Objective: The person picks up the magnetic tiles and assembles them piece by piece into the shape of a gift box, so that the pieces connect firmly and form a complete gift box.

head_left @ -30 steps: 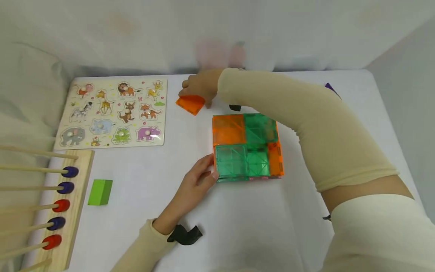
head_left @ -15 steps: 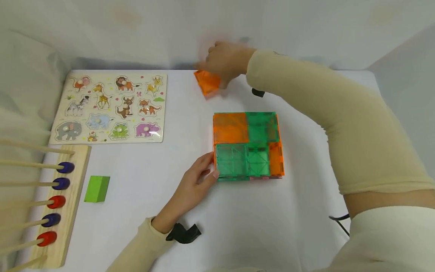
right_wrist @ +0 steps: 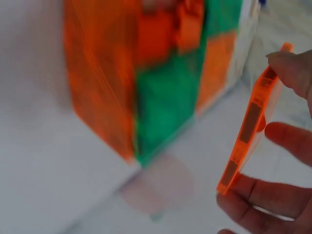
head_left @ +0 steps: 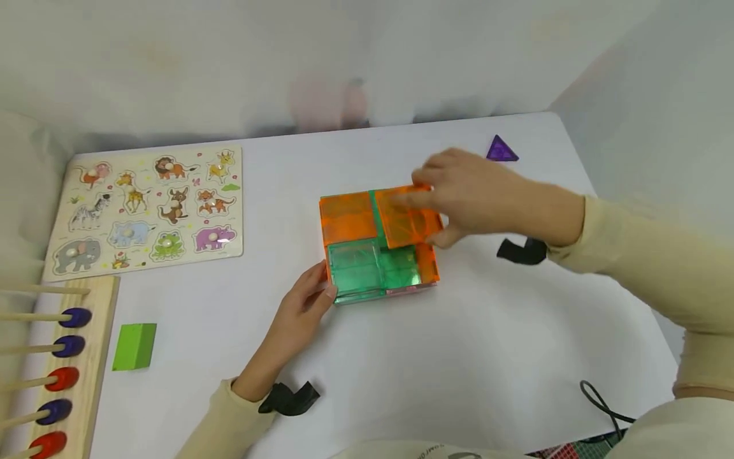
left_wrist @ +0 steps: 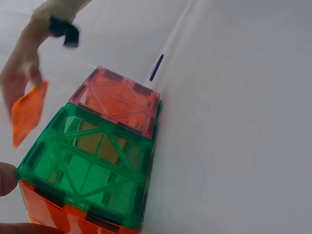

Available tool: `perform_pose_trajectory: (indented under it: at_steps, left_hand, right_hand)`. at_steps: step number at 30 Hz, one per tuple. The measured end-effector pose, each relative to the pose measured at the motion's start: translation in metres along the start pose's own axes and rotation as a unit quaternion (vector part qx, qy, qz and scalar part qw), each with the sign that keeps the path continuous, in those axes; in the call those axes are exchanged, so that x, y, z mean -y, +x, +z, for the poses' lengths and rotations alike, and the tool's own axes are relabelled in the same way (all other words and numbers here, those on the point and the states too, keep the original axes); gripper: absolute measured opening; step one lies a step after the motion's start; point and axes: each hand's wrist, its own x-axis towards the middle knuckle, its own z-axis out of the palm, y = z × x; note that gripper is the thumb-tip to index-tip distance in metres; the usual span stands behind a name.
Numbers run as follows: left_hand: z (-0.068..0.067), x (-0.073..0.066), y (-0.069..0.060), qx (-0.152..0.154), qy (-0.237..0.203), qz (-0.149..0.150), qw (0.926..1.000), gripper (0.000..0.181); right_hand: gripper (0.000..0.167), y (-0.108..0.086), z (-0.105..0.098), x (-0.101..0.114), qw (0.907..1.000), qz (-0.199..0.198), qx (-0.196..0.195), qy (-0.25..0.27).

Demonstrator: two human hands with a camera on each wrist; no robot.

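Observation:
A low box of translucent magnetic tiles (head_left: 355,271) stands mid-table. Its top has orange and green squares, and a pink tile (left_wrist: 117,97) shows on its side in the left wrist view. My left hand (head_left: 295,315) holds the box's near left corner, thumb on the front and fingers at the left side. Over the back right part, my right hand (head_left: 476,191) pinches a loose orange magnetic tile (head_left: 401,223) between thumb and fingers. In the right wrist view that tile (right_wrist: 251,126) appears edge on, apart from the box.
An animal peg puzzle (head_left: 189,239) lies at the back left. Before it are a wooden bead frame (head_left: 100,357) and a green block (head_left: 134,346). A purple triangular tile (head_left: 501,150) lies at the back right. A black cable (head_left: 599,401) is near the front right edge.
My right hand has carried the orange tile from near the back wall to over the box. The left hand keeps its hold on the corner. The head view has shifted right.

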Motion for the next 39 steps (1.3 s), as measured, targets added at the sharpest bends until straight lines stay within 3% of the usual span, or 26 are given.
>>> perform_pose_trajectory:
  at_steps: [4,9,16,21,25,27,29,31,34,37,39]
  left_hand:
    - [-0.001,0.0,-0.002,-0.004,-0.002,0.007,1.0,0.061]
    - [0.0,-0.005,-0.002,-0.006,0.002,0.032,0.9995,0.065]
    - [0.003,-0.004,-0.003,0.0,0.028,0.065,0.9975,0.087]
    - [0.006,-0.003,-0.001,-0.023,0.07,0.086,0.9936,0.092]
    - [0.008,-0.004,0.0,-0.04,0.095,0.082,0.9914,0.09]
    - [0.009,-0.005,0.001,-0.042,0.099,0.079,0.991,0.091]
    - [0.01,-0.005,0.002,-0.042,0.1,0.079,0.9909,0.092]
    - [0.01,-0.005,0.002,-0.042,0.1,0.077,0.9911,0.092]
    - [0.01,-0.005,0.003,-0.038,0.094,0.078,0.9918,0.09]
    - [0.01,-0.004,0.004,-0.035,0.09,0.083,0.9918,0.089]
    - [0.011,-0.002,0.005,-0.036,0.088,0.089,0.9915,0.089]
  right_hand:
    - [0.069,-0.026,0.03,0.029,0.9998,0.02,-0.002,0.006]
    - [0.063,-0.037,0.053,0.047,0.9981,0.045,-0.04,0.004]
    - [0.051,-0.028,0.066,0.055,0.9978,0.036,-0.055,-0.003]
    - [0.038,-0.029,0.07,0.056,0.997,0.032,-0.068,0.019]
    - [0.039,-0.039,0.072,0.05,0.9936,0.066,-0.075,0.054]
    - [0.04,-0.049,0.073,0.042,0.9889,0.104,-0.076,0.073]
    - [0.042,-0.062,0.074,0.03,0.98,0.164,-0.068,0.089]
    - [0.046,-0.078,0.076,0.014,0.9649,0.243,-0.036,0.092]
    - [0.059,-0.109,0.084,-0.012,0.9241,0.357,0.065,0.119]
    - [0.068,-0.144,0.105,-0.037,0.8929,0.391,0.139,0.173]
    - [0.069,-0.164,0.123,-0.05,0.8816,0.392,0.144,0.219]
